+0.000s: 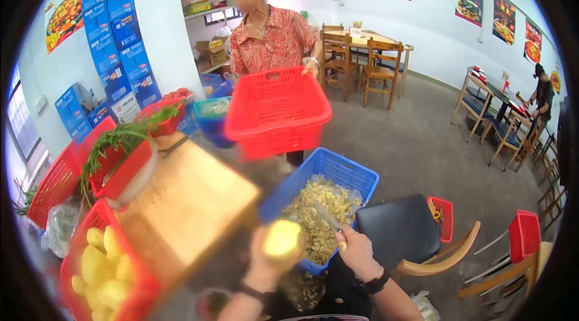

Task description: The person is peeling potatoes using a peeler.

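My left hand [265, 263] is closed around a peeled yellow potato [282, 239], both blurred by motion. In my right hand [360, 253] is a small knife [327, 216], its blade pointing up and to the left, apart from the potato. Below both hands stands a blue crate [356, 171] holding a heap of peelings [322, 203] in a clear bag. Peeled potatoes [99, 263] fill a red basket [142, 285] at the lower left, beside the wooden table.
A person [271, 31] opposite carries a red basket [278, 104] over the floor beyond the crate. The wooden table [193, 194] is at my left, with green vegetables [123, 131] in red baskets behind it. A black-seated chair [398, 230] stands at my right.
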Tool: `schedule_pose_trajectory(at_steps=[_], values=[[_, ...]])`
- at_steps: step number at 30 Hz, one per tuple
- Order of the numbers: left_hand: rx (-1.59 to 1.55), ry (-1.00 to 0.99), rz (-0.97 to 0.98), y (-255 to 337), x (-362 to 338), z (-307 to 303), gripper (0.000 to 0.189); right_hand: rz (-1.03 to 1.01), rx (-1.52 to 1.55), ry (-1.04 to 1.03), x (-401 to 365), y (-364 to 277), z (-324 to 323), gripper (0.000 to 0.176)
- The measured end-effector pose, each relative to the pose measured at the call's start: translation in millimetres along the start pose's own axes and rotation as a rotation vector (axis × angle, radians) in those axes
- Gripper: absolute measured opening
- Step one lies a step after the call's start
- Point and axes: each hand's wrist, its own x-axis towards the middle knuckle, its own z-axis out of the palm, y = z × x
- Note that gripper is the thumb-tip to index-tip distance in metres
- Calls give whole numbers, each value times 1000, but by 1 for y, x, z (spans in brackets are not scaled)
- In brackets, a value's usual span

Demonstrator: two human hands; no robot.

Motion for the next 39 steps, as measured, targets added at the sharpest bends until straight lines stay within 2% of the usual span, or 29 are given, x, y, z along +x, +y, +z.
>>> schedule_pose_trajectory(at_steps=[2,4,5,6,8,9,10,12,14,16,17,18,20,22,24,25,26,28,29,30,32,33,34,36,37,38,39], values=[[-40,68,29,-1,1,-1,59,-99,70,23,-22,-31,-8,15],[192,42,116,-5,16,-24,72,-336,114,45,-37,-47,-2,16],[117,16,120,-6,19,-25,63,-368,22,-3,-42,-58,-3,16],[118,18,118,-8,20,-26,63,-399,-69,-50,-45,-64,-4,16],[78,158,172,-13,22,-24,56,-347,-155,55,-32,-40,10,16],[-24,111,199,-14,24,-24,52,-186,-98,77,-29,-33,13,16],[-30,107,207,-16,22,-24,52,-109,-156,85,-19,-15,18,14],[31,176,305,-13,16,-14,49,-60,-126,89,-20,-23,5,14],[26,180,297,-16,14,-22,48,-254,-44,90,-34,-48,2,15],[107,202,395,-18,22,-29,48,-244,-193,-121,-40,-64,5,16],[402,126,548,-21,22,-40,48,-171,-154,-28,-35,-55,7,16],[402,126,550,-20,18,-33,48,-99,-115,59,-27,-38,11,17],[51,150,460,-16,9,-14,48,2,-166,39,-15,-21,2,15],[86,146,468,-12,9,-21,53,-135,-43,46,-25,-35,-1,14],[79,137,350,-9,8,-23,58,-217,4,-126,-35,-62,-11,15],[80,136,349,-11,8,-22,58,-235,31,-130,-32,-55,-5,16],[53,84,330,-11,7,-16,60,-236,31,-126,-22,-40,3,16],[20,35,312,-15,1,-11,63,-15,-89,-39,-4,-8,12,18],[-29,-8,278,-13,0,-11,62,1,-46,-10,-3,-9,5,18],[-88,-53,247,-13,3,-12,62,-6,-49,-1,-4,-19,-3,18],[-4,-31,237,-15,2,-22,64,-242,105,-7,-26,-52,-15,18],[43,-23,264,-16,1,-18,65,-262,97,-137,-28,-64,-22,18],[94,-15,289,-17,-2,-14,67,-257,100,-135,-26,-57,-17,18],[21,48,245,-19,-5,-13,69,-59,-106,-64,-8,-23,1,18],[-26,-59,167,-17,-7,-20,67,-2,-110,-73,0,-5,4,18],[-62,-178,87,-11,-4,-24,65,-4,-105,-55,1,-12,2,18],[-61,-94,96,-10,-2,-25,68,-112,-61,-41,-6,-24,-6,19]])
